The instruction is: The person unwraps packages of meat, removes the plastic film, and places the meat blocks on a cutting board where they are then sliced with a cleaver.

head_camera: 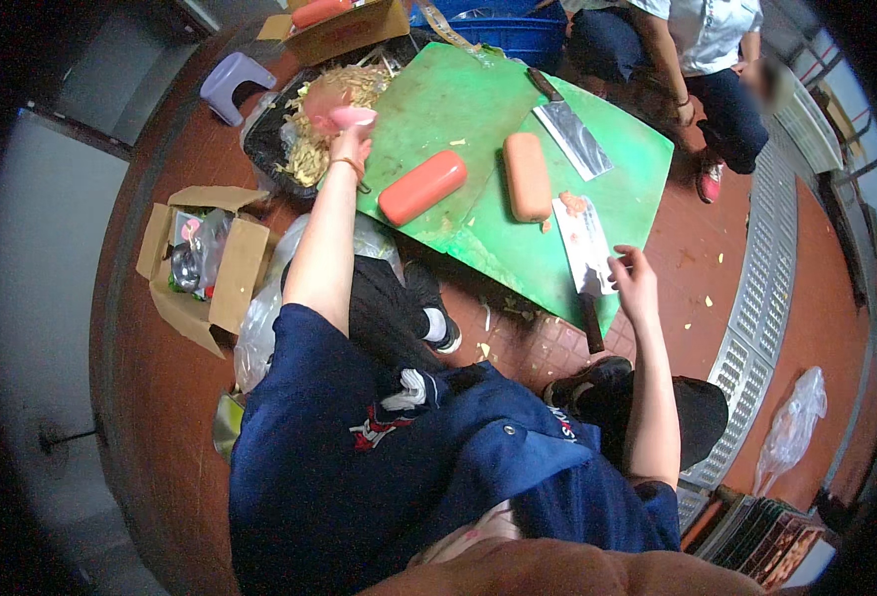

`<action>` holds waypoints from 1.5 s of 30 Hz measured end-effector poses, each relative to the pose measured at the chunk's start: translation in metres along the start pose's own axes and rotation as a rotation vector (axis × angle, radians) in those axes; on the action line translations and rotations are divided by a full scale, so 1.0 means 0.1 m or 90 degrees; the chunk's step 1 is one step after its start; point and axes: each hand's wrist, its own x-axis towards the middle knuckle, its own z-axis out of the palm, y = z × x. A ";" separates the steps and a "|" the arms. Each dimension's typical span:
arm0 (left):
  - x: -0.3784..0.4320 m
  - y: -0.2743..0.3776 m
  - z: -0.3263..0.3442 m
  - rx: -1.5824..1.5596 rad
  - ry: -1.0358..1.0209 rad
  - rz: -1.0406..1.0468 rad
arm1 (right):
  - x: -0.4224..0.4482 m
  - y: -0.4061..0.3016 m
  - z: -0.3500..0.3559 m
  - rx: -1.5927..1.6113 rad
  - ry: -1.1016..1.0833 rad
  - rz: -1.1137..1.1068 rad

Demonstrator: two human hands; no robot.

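My left hand (352,147) is stretched out over a black-lined bin of food scraps (308,160), at the left edge of a green cutting board (438,97). It holds a pink wrapper (353,118), partly blurred by motion. My right hand (635,283) is raised with its fingers apart and nothing in it, close to a cleaver (583,246). Bits of pink meat cling to that blade, and its dark handle overhangs the near edge. Two thick sausage logs lie on the board: a glossy red one (423,188) and a duller tan one (527,177).
A second cleaver (572,138) lies farther back on the board. A cardboard box (241,276) of mixed items stands at left, near a lilac stool (237,86). Behind is a blue tub (509,37). Another person (695,45) sits at upper right, beside a metal floor drain (755,298).
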 end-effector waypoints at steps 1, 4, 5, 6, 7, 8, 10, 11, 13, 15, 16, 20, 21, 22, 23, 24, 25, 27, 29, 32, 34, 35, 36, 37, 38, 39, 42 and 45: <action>-0.08 0.02 0.21 0.198 -0.090 -0.006 | -0.07 -0.02 0.00 -0.233 -0.001 -0.024; -0.55 -0.34 0.78 0.543 -0.092 0.353 | -0.25 -0.09 0.21 -0.455 -0.121 0.086; -0.77 -0.40 0.99 0.654 -0.110 0.394 | -0.31 -0.10 0.24 -0.515 -0.176 0.115; -0.99 -0.42 1.15 0.664 -0.134 0.478 | -0.37 -0.05 0.28 -0.528 -0.160 0.074; -1.20 -0.40 1.32 0.670 -0.158 0.564 | -0.42 0.04 0.32 -0.541 -0.143 0.034; -1.44 -0.37 1.48 0.663 -0.184 0.642 | -0.43 0.13 0.35 -0.550 -0.112 0.001; -1.88 -0.28 1.72 0.646 -0.329 0.625 | -0.41 0.18 0.32 -0.501 -0.111 -0.022; -2.02 -0.28 1.81 0.663 -0.360 0.638 | -0.41 0.16 0.29 -0.491 -0.088 -0.051; -2.12 -0.41 1.98 0.643 -0.380 0.755 | -0.44 -0.20 0.16 -0.495 -0.041 -0.046; -2.27 -0.43 2.25 0.549 -0.399 0.900 | -0.47 -0.39 -0.05 -0.517 -0.002 -0.045; -2.31 -0.48 2.38 0.499 -0.438 0.898 | -0.50 -0.49 -0.10 -0.537 -0.009 -0.045; -2.37 -0.74 2.77 0.522 -0.501 0.795 | -0.67 -0.82 -0.18 -0.577 -0.018 -0.076; -2.31 -0.83 2.84 0.583 -0.485 0.756 | -0.72 -0.91 -0.22 -0.579 -0.025 -0.080; -2.21 -0.85 2.87 0.615 -0.460 0.803 | -0.77 -0.99 -0.26 -0.580 -0.032 -0.083; -2.09 -0.86 2.86 0.646 -0.431 0.849 | -0.81 -1.04 -0.29 -0.580 -0.039 -0.089; -2.09 -0.80 2.89 0.675 -0.407 0.899 | -0.83 -1.02 -0.33 -0.589 -0.039 -0.062; -2.15 -0.77 2.93 0.616 -0.426 0.885 | -0.86 -1.01 -0.38 -0.593 -0.024 -0.058; -2.28 -0.69 2.96 0.507 -0.461 0.853 | -0.91 -0.99 -0.47 -0.594 0.006 -0.054; -2.46 -0.66 2.97 0.449 -0.581 0.872 | -0.92 -0.94 -0.53 -0.615 0.003 -0.050; -2.18 -0.80 2.83 0.591 -0.476 0.891 | -0.96 -1.02 -0.55 -0.600 -0.014 -0.083; -2.00 -0.72 2.75 0.659 -0.461 0.892 | -1.00 -1.02 -0.55 -0.581 -0.007 -0.070; -1.97 -0.62 2.70 0.737 -0.413 0.870 | -1.01 -1.02 -0.55 -0.572 -0.003 -0.062; -2.06 -0.31 2.69 0.809 -0.372 0.851 | -1.03 -1.01 -0.58 -0.547 -0.013 -0.030; -2.06 -0.08 2.60 0.883 -0.318 0.829 | -1.03 -1.04 -0.60 -0.521 -0.021 -0.010; -1.75 -0.04 2.40 0.835 -0.244 0.740 | -1.01 -1.11 -0.59 -0.488 -0.032 -0.005; -1.40 -0.03 2.19 0.781 -0.177 0.658 | -1.00 -1.13 -0.59 -0.440 -0.033 -0.024; -1.26 0.03 1.83 0.948 -0.126 0.389 | -1.08 -0.65 -0.70 -0.345 -0.020 -0.045; -1.18 -0.18 1.70 0.944 -0.354 0.322 | -1.15 -0.58 -0.64 -0.085 -0.181 0.100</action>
